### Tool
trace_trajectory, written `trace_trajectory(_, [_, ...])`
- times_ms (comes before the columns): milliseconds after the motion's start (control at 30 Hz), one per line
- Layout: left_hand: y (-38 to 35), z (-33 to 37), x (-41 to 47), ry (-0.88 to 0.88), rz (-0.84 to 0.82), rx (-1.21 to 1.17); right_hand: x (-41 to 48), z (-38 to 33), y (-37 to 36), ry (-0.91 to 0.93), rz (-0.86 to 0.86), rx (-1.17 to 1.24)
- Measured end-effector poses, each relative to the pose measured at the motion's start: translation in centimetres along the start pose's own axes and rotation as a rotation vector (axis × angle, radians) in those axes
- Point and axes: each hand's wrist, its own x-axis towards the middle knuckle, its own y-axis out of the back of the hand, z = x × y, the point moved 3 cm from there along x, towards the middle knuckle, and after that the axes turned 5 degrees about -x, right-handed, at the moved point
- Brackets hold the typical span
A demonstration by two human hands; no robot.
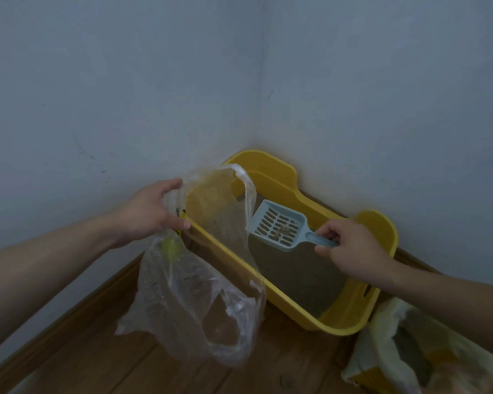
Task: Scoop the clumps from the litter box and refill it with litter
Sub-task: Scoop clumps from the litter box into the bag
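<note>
A yellow litter box point(353, 308) stands in the room's corner with grey litter point(293, 277) inside. My left hand point(151, 209) grips the rim of a clear plastic bag point(188, 294) that hangs over the box's left edge, its mouth held wide. My right hand point(350, 248) holds the handle of a light blue slotted scoop point(279, 226) above the litter, just right of the bag's mouth. A few small clumps lie in the scoop.
An opened litter bag point(410, 351), pale with yellow print, sits on the wooden floor point(125, 365) at the lower right. Pale walls point(382, 95) meet behind the box, with a wooden skirting board point(77, 308) along the left wall.
</note>
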Motion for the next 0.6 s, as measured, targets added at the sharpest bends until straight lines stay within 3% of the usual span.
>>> trace_trajectory(600, [-0.3, 1.5, -0.8, 0.016, -0.055, 0.077, -3.2, -4.0, 2.2, 0.139, -0.030, 0.047])
